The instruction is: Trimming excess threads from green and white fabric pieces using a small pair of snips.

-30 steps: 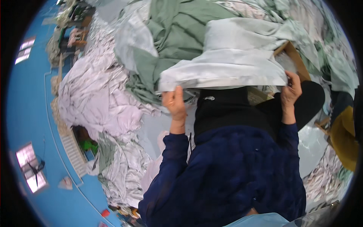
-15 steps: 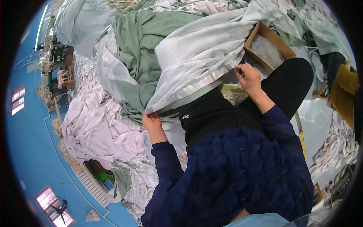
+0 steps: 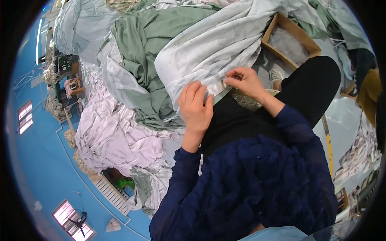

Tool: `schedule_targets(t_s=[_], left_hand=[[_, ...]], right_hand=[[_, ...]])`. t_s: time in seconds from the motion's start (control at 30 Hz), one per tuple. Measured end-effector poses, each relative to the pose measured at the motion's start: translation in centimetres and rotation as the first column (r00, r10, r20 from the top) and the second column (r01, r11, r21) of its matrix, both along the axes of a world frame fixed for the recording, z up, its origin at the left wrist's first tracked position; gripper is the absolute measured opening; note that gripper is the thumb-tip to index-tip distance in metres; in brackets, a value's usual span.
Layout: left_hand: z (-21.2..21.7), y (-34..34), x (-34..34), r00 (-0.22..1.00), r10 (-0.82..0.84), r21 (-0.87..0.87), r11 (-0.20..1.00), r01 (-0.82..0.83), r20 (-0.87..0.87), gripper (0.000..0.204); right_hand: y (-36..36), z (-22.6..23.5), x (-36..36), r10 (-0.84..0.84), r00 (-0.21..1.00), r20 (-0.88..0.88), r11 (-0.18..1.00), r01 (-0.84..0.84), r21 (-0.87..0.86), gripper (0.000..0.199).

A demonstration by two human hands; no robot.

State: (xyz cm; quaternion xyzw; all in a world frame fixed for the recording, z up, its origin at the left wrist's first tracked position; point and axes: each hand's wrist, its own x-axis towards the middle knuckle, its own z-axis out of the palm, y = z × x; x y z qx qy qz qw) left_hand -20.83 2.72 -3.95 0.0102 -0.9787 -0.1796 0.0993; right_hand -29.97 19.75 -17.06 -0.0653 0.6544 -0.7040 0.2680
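Note:
A large white cloth (image 3: pixel 201 56) with a hemmed near edge lies across my lap. On its near left part my left hand (image 3: pixel 196 104) rests palm down, fingers stretched and a little apart, gripping nothing. My right hand (image 3: pixel 244 82) is closed in a pinch at the hem, to the right of the left hand. Something small and dark shows within its curled fingers, too hidden to name. Beyond and left of the white cloth, green fabric (image 3: pixel 148 52) lies in folds.
An open cardboard box (image 3: pixel 309 46) of pale, wispy fluff stands beyond my right knee. Heaped pinkish-white cloth (image 3: pixel 120 136) lies to the left. A yellow strip (image 3: pixel 329 150) runs along the floor at right. Part of a person in a mustard garment (image 3: pixel 369 94) shows at far right.
My left hand has let go of the cloth's left corner and moved right, flat onto the cloth. The right hand has moved left along the hem.

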Motion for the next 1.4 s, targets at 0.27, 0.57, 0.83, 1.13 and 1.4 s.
schedule_targets(t_s=[0.27, 0.57, 0.83, 1.13, 1.4], left_hand=[[-1.5, 0.5, -0.7, 0.992, 0.109, -0.124, 0.987, -0.102, 0.057, 0.042], [-1.8, 0.2, -0.9, 0.988, 0.136, -0.142, 0.982, -0.124, 0.072, 0.042], [-2.0, 0.3, -1.0, 0.988, 0.136, -0.139, 0.982, -0.125, 0.069, 0.042], [-2.1, 0.9, -1.3, 0.993, 0.107, -0.160, 0.982, -0.099, 0.041, 0.041], [-2.2, 0.8, -1.5, 0.992, 0.121, -0.165, 0.980, -0.115, 0.027, 0.040]], right_hand=[[-4.1, 0.9, -0.1, 0.156, 0.942, 0.298, 0.985, -0.125, -0.122, 0.021], [-1.6, -0.2, -1.5, -0.016, 0.999, 0.036, 0.983, 0.009, 0.181, 0.024], [-2.0, 0.0, -1.9, -0.075, 0.987, 0.140, 0.992, 0.088, -0.089, 0.024], [-4.4, 0.4, -3.1, 0.143, 0.974, 0.176, 0.984, -0.120, -0.134, 0.021], [5.4, -1.4, -10.0, -0.428, 0.787, -0.445, 0.745, 0.586, 0.319, 0.016]])
